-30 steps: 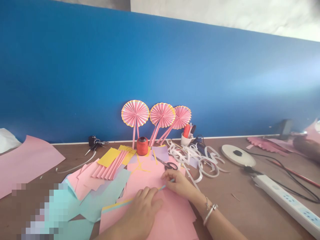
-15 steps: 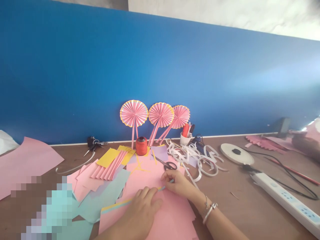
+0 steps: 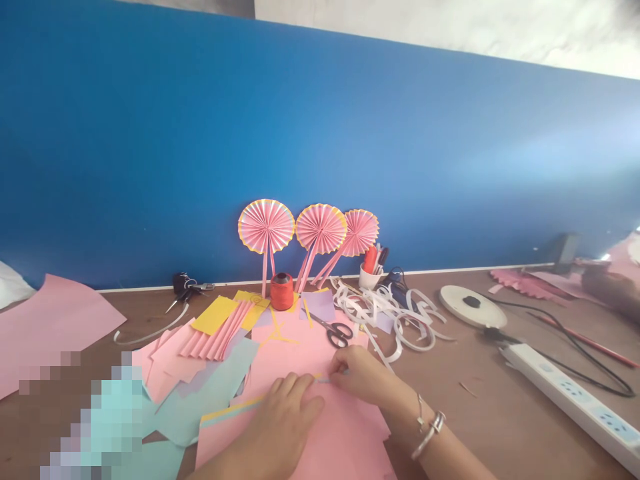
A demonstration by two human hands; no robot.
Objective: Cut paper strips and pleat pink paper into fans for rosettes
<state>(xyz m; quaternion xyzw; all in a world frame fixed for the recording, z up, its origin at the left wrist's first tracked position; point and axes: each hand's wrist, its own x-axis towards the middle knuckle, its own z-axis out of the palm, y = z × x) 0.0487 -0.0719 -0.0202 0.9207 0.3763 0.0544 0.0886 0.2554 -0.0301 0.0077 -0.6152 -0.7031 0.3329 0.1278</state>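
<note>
Pressing pink paper (image 3: 345, 437), left hand (image 3: 280, 420) flat; right hand (image 3: 363, 377) pinching strip (image 3: 324, 380); pens (image 3: 373, 259) in cup (image 3: 369, 280).

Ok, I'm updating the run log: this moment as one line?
left hand: pressing pink sheet | right hand: pinching strip on sheet | scissors: lying beyond hands

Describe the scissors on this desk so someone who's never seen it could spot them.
Find the blue partition with three pink paper fans leaning against it and a red spool in front. The scissors lie right of the spool, on pink paper just beyond the right hand pinching a strip. Black handle loops and silver blades set them apart from the surrounding paper scraps.
</note>
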